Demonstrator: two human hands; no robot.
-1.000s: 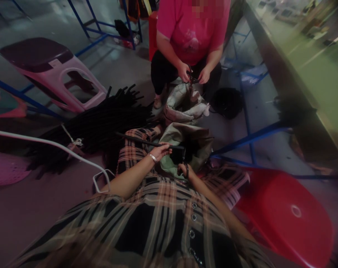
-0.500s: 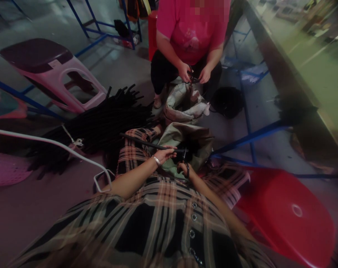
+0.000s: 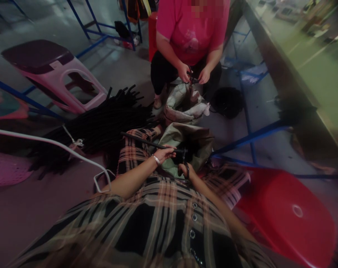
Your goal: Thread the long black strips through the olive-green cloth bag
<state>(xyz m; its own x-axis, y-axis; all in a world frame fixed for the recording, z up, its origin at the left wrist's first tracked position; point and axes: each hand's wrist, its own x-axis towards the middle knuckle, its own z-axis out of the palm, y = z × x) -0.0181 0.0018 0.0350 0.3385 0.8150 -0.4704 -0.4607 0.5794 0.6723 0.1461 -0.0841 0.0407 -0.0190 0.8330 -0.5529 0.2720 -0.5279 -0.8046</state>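
My left hand [image 3: 165,153] is closed around a long black tube [image 3: 142,140], which slants from my knee toward the mouth of an open sack. In my right hand [image 3: 185,169] is a pair of scissors [image 3: 188,170], fingers wrapped round the dark handles. The blades point up at the tube's end, though whether they touch it is hard to tell. Beneath both hands stands the greenish sack [image 3: 202,143] between my knees, its inside dark. A large heap of similar black tubes [image 3: 102,119] lies on the floor to my left.
Opposite sits a person in a pink shirt [image 3: 193,33], hands over a whitish sack [image 3: 182,111]. A pink stool [image 3: 85,89] stands at left, a red stool [image 3: 286,212] at right. A white bent rod [image 3: 60,143] crosses the left side. Blue table legs [image 3: 252,137] flank the right.
Very little differs. My right hand and the scissors have shifted slightly at the tube's end; my left hand still holds the tube in nearly the same place.
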